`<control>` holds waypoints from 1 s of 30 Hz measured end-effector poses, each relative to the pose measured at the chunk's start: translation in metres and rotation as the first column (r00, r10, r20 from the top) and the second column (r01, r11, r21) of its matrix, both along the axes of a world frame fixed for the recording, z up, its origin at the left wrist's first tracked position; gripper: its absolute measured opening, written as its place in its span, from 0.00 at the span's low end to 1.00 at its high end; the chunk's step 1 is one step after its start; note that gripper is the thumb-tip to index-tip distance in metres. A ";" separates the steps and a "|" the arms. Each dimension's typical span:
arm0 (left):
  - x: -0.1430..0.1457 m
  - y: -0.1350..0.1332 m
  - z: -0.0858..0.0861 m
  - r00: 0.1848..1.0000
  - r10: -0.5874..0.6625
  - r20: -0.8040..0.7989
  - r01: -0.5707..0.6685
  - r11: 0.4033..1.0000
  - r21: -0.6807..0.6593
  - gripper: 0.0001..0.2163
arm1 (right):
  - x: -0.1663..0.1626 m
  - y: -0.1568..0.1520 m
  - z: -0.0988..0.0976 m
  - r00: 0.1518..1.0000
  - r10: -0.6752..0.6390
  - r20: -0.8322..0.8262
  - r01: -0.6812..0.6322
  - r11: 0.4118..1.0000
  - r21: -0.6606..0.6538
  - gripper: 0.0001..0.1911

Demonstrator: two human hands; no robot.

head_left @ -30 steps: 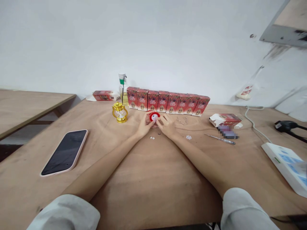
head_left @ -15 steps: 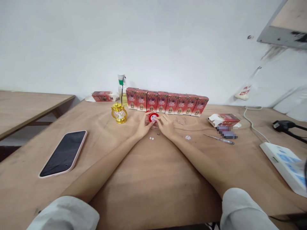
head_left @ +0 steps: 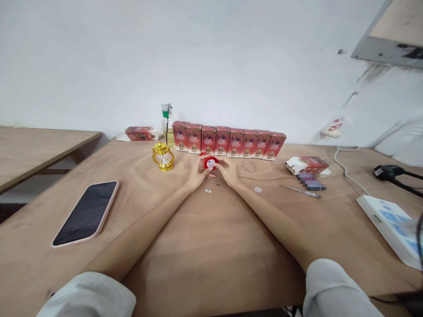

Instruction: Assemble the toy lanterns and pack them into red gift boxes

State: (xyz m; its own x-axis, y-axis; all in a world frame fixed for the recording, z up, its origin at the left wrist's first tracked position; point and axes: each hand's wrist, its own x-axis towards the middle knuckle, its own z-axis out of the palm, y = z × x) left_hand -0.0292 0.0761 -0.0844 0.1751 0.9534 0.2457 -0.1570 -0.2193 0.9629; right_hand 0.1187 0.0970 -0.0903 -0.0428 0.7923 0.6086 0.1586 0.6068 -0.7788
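Observation:
Between both hands is what looks like a small red lantern (head_left: 207, 163), its round underside with a white centre and dark spots turned toward me. My left hand (head_left: 198, 172) is wrapped round its left side. My right hand (head_left: 230, 172) grips the right rim, its thumb pressed on the white centre. Most of the body is hidden behind the fingers. On the table just below the hands lie two small button cells (head_left: 208, 191) and a tiny dark piece (head_left: 217, 186). A gold lantern (head_left: 163, 157) stands upright to the left of my left hand.
Behind the hands stands a row of red boxes (head_left: 223, 141) near a bottle (head_left: 169, 132). To the right lie a screwdriver (head_left: 300, 191), a small white piece (head_left: 257, 189), thin wire-like pieces (head_left: 249, 167), an open box (head_left: 307, 165) and a power strip (head_left: 386, 224). A phone (head_left: 86, 213) lies left.
My right fingers have shifted: the index finger now curls over the lantern's right rim and the thumb presses on the white centre. The left hand keeps its hold. The view moved slightly.

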 end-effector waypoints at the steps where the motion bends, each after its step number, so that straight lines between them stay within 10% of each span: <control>1: 0.000 0.000 0.000 1.000 0.002 -0.005 -0.001 1.000 0.004 0.29 | 0.000 0.001 -0.001 1.000 0.006 -0.020 -0.006 1.000 -0.012 0.12; 30: -0.002 0.001 -0.002 0.994 -0.011 -0.108 0.015 0.999 0.037 0.24 | -0.001 0.005 -0.005 0.990 0.039 -0.132 -0.046 0.998 -0.050 0.10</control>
